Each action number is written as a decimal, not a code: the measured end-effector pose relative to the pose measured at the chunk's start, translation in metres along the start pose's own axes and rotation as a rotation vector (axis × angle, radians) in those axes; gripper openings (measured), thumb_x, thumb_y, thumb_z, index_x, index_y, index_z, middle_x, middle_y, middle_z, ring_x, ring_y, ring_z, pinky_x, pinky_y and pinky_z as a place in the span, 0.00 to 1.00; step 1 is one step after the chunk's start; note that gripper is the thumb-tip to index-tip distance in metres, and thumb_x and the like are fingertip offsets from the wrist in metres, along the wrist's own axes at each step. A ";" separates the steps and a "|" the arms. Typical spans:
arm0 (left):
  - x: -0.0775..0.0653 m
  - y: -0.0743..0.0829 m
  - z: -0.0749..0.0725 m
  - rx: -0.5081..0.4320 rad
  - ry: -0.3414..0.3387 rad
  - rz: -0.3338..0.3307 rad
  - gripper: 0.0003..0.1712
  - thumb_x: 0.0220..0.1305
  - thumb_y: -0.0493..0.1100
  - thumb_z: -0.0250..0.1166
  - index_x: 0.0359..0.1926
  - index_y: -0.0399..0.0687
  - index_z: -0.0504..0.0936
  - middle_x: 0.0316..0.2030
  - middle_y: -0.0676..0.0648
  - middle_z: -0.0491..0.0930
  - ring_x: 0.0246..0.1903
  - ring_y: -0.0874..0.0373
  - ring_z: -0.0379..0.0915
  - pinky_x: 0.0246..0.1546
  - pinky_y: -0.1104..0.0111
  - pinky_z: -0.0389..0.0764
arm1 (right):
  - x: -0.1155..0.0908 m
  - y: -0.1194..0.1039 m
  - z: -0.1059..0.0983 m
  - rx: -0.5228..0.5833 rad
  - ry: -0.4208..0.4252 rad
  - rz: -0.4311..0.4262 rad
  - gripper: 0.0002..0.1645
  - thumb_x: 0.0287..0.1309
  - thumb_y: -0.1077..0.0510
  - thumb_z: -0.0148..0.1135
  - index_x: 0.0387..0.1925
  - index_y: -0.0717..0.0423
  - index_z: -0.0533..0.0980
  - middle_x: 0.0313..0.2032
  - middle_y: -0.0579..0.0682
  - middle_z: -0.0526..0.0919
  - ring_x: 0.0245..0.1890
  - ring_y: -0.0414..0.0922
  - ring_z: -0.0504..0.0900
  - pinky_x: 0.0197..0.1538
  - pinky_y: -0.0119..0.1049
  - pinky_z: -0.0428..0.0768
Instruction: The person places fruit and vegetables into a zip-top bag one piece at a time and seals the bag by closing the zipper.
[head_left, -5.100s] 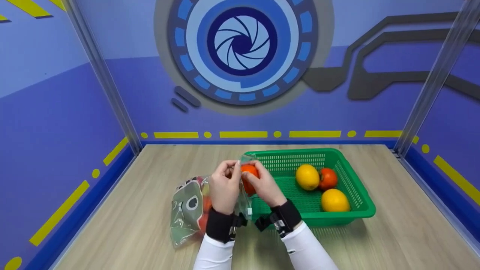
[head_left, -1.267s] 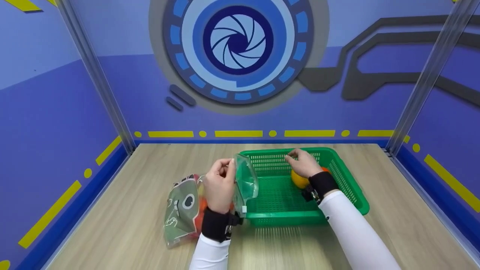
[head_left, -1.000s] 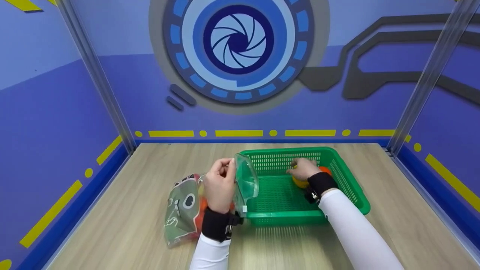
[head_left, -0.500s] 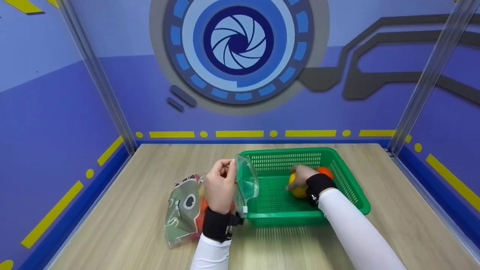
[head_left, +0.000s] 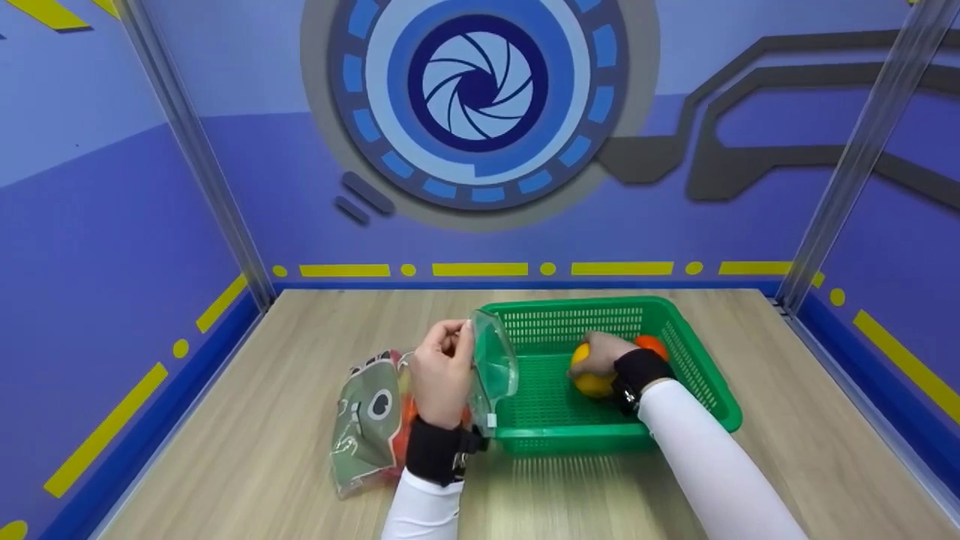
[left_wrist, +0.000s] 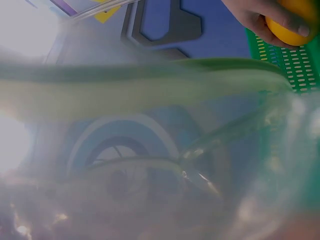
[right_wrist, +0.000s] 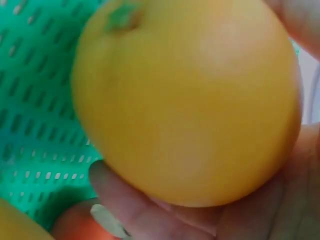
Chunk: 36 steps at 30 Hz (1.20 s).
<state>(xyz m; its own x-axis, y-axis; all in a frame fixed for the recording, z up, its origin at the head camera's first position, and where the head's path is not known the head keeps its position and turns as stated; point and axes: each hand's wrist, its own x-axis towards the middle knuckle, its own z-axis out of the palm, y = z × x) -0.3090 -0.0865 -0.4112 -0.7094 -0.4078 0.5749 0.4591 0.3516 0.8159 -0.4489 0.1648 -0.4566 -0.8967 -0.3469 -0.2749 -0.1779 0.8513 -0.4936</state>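
Observation:
My left hand (head_left: 442, 371) pinches the open rim of a clear plastic zip bag (head_left: 365, 427) printed with a grey-green cartoon face. The bag lies on the table, its mouth spread toward the basket, with red-orange contents showing through. Inside the green basket (head_left: 570, 433) my right hand (head_left: 606, 352) grips a yellow-orange orange (head_left: 589, 385). The right wrist view shows fingers and thumb round this orange (right_wrist: 185, 110), its green stem end exposed. Clear film blurs most of the left wrist view, where the right hand (left_wrist: 267, 19) holding the orange appears at top right.
A red-orange fruit (head_left: 651, 345) sits at the basket's right, partly behind the right wrist. Another yellow fruit (right_wrist: 17, 225) shows in the right wrist view; the arm hides it from the head camera. Blue printed walls enclose the wooden table (head_left: 247, 420).
Both hands were at the bag's mouth with a red-orange fruit. The right hand then went to the basket, lowered onto the orange, grasped it and shifted it slightly left. The left hand kept its hold.

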 end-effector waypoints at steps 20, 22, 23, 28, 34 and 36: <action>0.001 0.000 0.001 0.008 0.010 0.016 0.05 0.69 0.37 0.67 0.37 0.40 0.87 0.18 0.51 0.72 0.17 0.67 0.63 0.20 0.75 0.64 | -0.015 -0.040 0.003 0.198 0.169 -0.207 0.41 0.63 0.40 0.66 0.69 0.57 0.66 0.51 0.60 0.80 0.41 0.50 0.80 0.43 0.42 0.81; 0.001 -0.001 0.001 0.008 0.011 0.013 0.05 0.69 0.37 0.67 0.37 0.40 0.87 0.19 0.51 0.72 0.18 0.67 0.63 0.20 0.75 0.64 | -0.020 -0.049 0.007 0.233 0.188 -0.241 0.40 0.63 0.41 0.66 0.69 0.56 0.66 0.52 0.60 0.80 0.41 0.50 0.79 0.43 0.42 0.81; 0.000 0.000 0.001 0.008 0.012 0.009 0.05 0.69 0.37 0.67 0.37 0.40 0.87 0.19 0.51 0.72 0.18 0.67 0.63 0.20 0.75 0.64 | -0.023 -0.054 0.009 0.258 0.203 -0.257 0.40 0.63 0.41 0.66 0.69 0.56 0.67 0.52 0.60 0.80 0.41 0.50 0.79 0.43 0.42 0.81; 0.001 0.001 0.001 0.007 0.005 0.001 0.06 0.70 0.38 0.67 0.38 0.39 0.87 0.19 0.50 0.72 0.18 0.66 0.64 0.20 0.76 0.65 | -0.035 -0.073 0.016 0.393 0.291 -0.302 0.36 0.64 0.45 0.67 0.67 0.55 0.68 0.53 0.60 0.79 0.43 0.51 0.79 0.44 0.42 0.81; 0.001 0.000 0.000 0.022 0.003 0.018 0.06 0.70 0.39 0.67 0.38 0.39 0.87 0.19 0.49 0.71 0.18 0.65 0.63 0.20 0.76 0.64 | -0.046 -0.090 0.025 0.568 0.375 -0.312 0.33 0.67 0.51 0.66 0.68 0.54 0.67 0.56 0.61 0.76 0.45 0.53 0.78 0.45 0.43 0.81; 0.001 0.001 -0.001 0.018 0.003 0.017 0.06 0.70 0.39 0.67 0.39 0.39 0.87 0.19 0.49 0.71 0.18 0.65 0.63 0.20 0.76 0.65 | -0.048 -0.097 0.030 0.605 0.388 -0.318 0.32 0.67 0.51 0.66 0.68 0.53 0.68 0.56 0.61 0.76 0.45 0.52 0.78 0.45 0.43 0.81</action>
<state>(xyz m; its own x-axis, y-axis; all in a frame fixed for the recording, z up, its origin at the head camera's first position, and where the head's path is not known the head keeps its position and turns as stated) -0.3087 -0.0869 -0.4098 -0.6997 -0.4044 0.5890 0.4615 0.3735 0.8047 -0.3766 0.0871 -0.4202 -0.9369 -0.2810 0.2079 -0.2984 0.3332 -0.8944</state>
